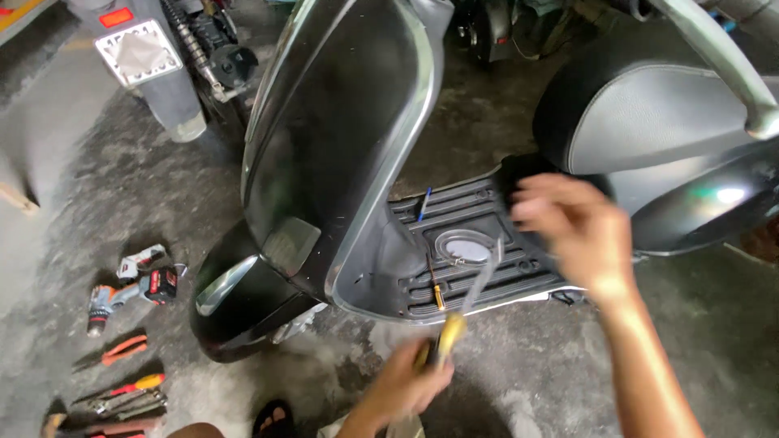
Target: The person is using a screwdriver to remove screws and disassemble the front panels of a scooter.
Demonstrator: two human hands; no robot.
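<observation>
A black scooter stands on a concrete floor, its ribbed footboard (487, 268) facing me. My left hand (406, 385) is shut on a yellow-handled screwdriver (462, 312) whose blurred shaft points up over the footboard's front edge. My right hand (572, 231), blurred, hovers with fingers spread above the rear of the footboard, holding nothing, just in front of the black and grey seat (641, 113). An oval opening (464, 247) sits in the middle of the footboard. A second screwdriver (436, 284) and a blue pen-like tool (423, 204) lie on the footboard.
The scooter's leg shield (341, 138) and front fender (235, 300) fill the centre. On the floor at left lie a cordless drill (130, 294), orange-handled pliers (122, 350) and several hand tools (122, 397). Another motorbike's rear (162, 57) stands at top left. A sandalled foot (274, 418) shows below.
</observation>
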